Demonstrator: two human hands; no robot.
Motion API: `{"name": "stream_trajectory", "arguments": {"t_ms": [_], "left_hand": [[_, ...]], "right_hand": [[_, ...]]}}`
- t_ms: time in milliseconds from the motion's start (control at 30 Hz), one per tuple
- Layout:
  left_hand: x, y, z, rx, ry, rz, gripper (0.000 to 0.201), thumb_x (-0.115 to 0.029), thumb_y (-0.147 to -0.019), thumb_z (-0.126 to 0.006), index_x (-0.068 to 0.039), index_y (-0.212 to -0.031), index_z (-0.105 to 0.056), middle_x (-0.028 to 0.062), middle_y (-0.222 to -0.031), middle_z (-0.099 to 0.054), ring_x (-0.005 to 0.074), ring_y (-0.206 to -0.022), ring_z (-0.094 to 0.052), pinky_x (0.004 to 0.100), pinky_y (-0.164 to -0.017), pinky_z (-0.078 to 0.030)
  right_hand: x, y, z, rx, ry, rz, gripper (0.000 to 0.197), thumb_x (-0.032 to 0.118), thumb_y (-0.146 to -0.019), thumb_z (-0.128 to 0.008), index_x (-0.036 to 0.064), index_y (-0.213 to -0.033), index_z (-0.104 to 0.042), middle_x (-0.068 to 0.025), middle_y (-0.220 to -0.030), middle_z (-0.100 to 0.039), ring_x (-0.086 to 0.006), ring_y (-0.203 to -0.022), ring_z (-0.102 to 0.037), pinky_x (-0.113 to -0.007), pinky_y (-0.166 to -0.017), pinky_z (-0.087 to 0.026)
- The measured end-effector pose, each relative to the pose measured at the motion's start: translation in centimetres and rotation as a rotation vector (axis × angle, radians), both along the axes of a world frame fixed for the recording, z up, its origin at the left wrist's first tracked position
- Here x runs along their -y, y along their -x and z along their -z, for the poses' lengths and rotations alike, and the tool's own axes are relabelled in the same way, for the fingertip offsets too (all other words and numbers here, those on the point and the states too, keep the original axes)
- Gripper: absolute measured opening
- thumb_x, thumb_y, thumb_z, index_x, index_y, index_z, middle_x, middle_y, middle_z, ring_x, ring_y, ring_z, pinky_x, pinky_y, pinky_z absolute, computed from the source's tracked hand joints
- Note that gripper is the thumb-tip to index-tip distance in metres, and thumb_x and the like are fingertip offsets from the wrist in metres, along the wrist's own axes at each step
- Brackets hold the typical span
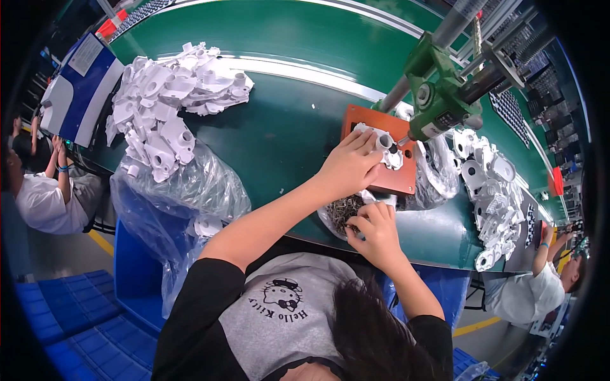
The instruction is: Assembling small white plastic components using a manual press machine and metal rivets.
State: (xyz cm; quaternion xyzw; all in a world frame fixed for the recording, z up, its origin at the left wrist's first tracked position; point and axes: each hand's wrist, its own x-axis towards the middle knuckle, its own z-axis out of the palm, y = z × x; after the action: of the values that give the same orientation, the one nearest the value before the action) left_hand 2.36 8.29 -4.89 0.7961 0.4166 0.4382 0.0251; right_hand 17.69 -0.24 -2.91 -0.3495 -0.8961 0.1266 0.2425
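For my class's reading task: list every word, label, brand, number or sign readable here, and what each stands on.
Grey T-shirt: black lettering beneath a cartoon print; legible, but I won't copy it out.
Blue-and-white unit: white label, too small to read.
Green press head: small dark plate, too blurred to read.

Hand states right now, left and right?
Left hand: closed on a white plastic part over the orange block.
Right hand: fingers curled at the small metal pieces; cannot tell if holding any.
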Motion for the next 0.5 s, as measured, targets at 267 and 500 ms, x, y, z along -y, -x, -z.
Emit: {"name": "stream_trajectory", "arguments": {"t_ms": [267, 500], "left_hand": [[-0.1, -0.1, -0.1, 0.001, -0.005, 0.006, 0.013, -0.015, -0.080, -0.061, -0.003, -0.081, -0.056, 0.0217, -0.112, -0.060, 0.0340, -0.112, -0.054, 0.0454, -0.101, -0.039], [0.0, -0.1, 0.0, -0.003, 0.001, -0.003, 0.013, -0.015, -0.080, -0.060, -0.002, -0.080, -0.056, 0.0215, -0.113, -0.059, 0.0339, -0.113, -0.053, 0.0455, -0.101, -0.038]], "right_hand": [[0.2, 1.1, 0.7, 0.057, -0.095, -0.017, 0.014, 0.010, -0.060, -0.071, 0.0086, -0.071, -0.062, -0.0038, -0.077, -0.051, -0.0246, -0.077, -0.048, -0.037, -0.069, -0.037], [0.0, 1.7, 0.6, 0.036, -0.111, 0.004, 0.012, 0.008, -0.060, -0.069, 0.0082, -0.067, -0.060, -0.0044, -0.074, -0.050, -0.0254, -0.074, -0.048, -0.037, -0.068, -0.037]]}}
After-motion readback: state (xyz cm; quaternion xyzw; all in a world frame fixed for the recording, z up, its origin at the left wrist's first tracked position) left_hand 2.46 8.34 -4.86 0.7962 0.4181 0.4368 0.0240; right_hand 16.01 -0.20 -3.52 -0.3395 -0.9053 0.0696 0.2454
